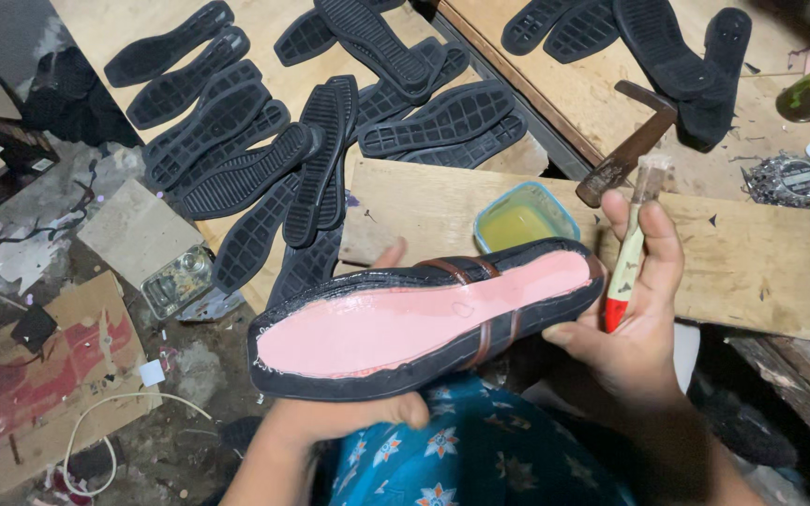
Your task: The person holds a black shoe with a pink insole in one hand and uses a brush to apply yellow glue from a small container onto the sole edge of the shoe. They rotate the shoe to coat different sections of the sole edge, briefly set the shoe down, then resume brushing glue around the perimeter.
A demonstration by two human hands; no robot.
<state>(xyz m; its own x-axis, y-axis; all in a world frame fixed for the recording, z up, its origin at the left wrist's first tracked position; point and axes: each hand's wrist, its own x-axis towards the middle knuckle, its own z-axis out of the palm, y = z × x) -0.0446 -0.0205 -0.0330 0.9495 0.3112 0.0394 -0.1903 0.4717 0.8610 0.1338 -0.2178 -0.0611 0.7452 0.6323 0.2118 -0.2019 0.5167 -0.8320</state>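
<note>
My left hand (349, 417) grips a black shoe (424, 323) from beneath, its pink insole side facing up; brown straps cross it near the right end. My thumb shows above its far edge. My right hand (635, 309) steadies the shoe's right end and holds a brush (632, 245) with a red, white and clear handle, pointing up. A small blue tub of yellow glue (522, 217) sits on the wooden board (752, 272) just behind the shoe.
Several black rubber soles (311, 141) lie spread on the bench, more at the upper right (667, 47). A hammer (625, 145) rests on the far board. Cardboard (39, 375), a white cord and scraps litter the floor at the left.
</note>
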